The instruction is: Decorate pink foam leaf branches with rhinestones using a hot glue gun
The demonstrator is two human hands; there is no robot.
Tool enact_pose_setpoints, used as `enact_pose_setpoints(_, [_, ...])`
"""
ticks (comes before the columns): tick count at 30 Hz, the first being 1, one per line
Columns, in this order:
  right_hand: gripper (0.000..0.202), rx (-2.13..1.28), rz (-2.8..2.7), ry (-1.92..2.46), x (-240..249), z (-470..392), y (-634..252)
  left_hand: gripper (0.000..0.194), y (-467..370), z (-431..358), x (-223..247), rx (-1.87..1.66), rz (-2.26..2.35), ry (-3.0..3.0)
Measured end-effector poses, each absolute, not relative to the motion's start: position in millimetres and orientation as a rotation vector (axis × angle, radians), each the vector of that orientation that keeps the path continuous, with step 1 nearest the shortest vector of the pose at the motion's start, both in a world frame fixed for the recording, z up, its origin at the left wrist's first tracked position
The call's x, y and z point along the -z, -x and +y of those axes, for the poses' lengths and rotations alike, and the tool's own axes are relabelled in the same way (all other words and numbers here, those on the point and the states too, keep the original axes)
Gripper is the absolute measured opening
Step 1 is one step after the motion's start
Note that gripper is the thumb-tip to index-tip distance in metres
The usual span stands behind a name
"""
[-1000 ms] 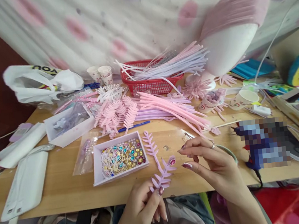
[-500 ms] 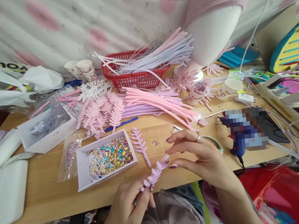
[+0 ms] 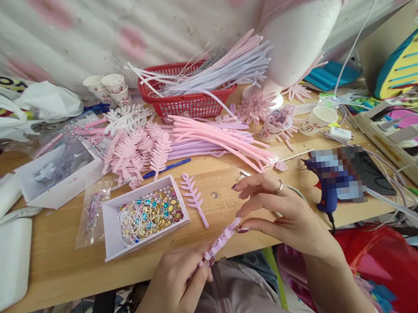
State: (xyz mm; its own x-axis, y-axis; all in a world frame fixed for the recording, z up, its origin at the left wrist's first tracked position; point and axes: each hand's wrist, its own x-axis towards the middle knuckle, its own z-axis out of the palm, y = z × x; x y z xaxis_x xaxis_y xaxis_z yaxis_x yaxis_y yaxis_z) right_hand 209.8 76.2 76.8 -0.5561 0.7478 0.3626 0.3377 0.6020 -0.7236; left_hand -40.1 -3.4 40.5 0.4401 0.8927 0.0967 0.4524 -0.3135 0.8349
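Note:
A lilac pipe-cleaner sprig (image 3: 221, 241) is held in the air over the table's front edge, with short fuzzy leaves folded along its stem. My left hand (image 3: 172, 289) is closed round its lower end, thumb on top. At the other end, the thumb and index finger of my right hand (image 3: 284, 209) pinch the tip, while its other fingers are raised and bent. Another lilac pipe-cleaner sprig (image 3: 193, 198) lies flat on the wood, its leaves spread. To its left sits a white box (image 3: 109, 236) of beads, gems and white cord.
Behind lie pink leaf sprigs (image 3: 124, 153), pink pipe cleaners (image 3: 218, 138) and a red basket (image 3: 189, 106) full of pale stems. At right are a blue glue gun (image 3: 325, 199), paper cups (image 3: 317, 119) and a power strip (image 3: 386, 133) with cables. A white pouch (image 3: 9, 264) lies left.
The sprig has turned, so its leaves now look narrower, seen more edge-on. Both hands keep their hold with small shifts. The camera view has moved slightly.

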Motion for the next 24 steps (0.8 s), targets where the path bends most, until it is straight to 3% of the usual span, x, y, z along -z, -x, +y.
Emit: enact_pose_setpoints(24, [0.003, -0.887, -2.232, 0.916, -78.6, 69.0, -206.5, 0.027, 31.0, 9.4, -46.9, -0.651, 1.201, -1.779])
